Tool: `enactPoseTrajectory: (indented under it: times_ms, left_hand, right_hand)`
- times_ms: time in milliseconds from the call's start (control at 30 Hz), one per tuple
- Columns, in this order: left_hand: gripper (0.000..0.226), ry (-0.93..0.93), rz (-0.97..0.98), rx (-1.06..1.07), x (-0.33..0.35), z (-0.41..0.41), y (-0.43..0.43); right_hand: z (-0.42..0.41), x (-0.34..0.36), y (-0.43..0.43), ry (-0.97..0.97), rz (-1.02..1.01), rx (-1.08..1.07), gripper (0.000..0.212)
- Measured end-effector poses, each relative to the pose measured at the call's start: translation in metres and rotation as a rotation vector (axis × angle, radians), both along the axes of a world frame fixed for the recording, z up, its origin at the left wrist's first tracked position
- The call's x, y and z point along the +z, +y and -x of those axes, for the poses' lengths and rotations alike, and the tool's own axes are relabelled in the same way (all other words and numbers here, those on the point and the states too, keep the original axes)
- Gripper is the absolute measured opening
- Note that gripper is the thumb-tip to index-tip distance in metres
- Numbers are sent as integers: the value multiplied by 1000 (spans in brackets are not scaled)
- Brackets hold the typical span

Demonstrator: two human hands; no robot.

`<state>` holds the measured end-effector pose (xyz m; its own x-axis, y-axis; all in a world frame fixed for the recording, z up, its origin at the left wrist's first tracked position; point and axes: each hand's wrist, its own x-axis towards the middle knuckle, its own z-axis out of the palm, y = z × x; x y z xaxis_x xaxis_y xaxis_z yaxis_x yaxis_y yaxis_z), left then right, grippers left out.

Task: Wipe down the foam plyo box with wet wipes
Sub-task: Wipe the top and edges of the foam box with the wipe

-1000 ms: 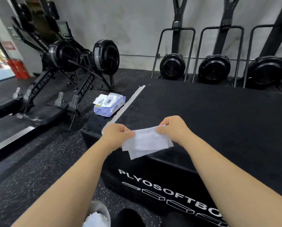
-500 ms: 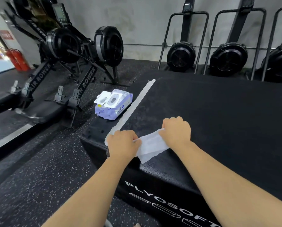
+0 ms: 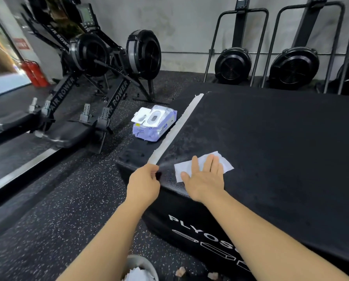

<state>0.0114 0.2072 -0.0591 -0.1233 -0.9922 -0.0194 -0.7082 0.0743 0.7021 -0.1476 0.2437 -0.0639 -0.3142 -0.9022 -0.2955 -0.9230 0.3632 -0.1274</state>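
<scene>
The black foam plyo box fills the right half of the view, with white lettering on its near side. A white wet wipe lies spread flat on the box top near its front left corner. My right hand presses on the wipe with straight, spread fingers. My left hand sits at the box's front corner, by the near end of a white strip; its fingers are loosely curled and hold nothing I can see. An open purple pack of wipes rests on the lower ledge left of the strip.
Air rowers stand on the speckled floor to the left. Fan machines line the back wall. A small bin with used wipes sits by my feet. Red fire extinguishers stand at the far left.
The wipe was held stretched between both hands; now it lies flat on the box top under my right palm. My left hand has let go and dropped to the box's corner.
</scene>
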Motion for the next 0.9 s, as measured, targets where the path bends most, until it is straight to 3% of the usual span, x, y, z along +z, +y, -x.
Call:
enactPoseTrajectory:
  times_ms: [200,500,700,900]
  left_hand:
    - [64,231,-140,-82,1,-11,14]
    - [59,193,-92,-51,3,-13,7]
    - [62,155,-81,-47,5,-16,9]
    - [61,107,-108,-62,6,-22,18]
  right_hand:
    - [-14,-2,-7,-6,22,129,66]
    - [-25,1,-44,-43,36,515,62]
    - [8,10,-54,-39,20,404,60]
    - [-24,3,-28,-27,29,335,63]
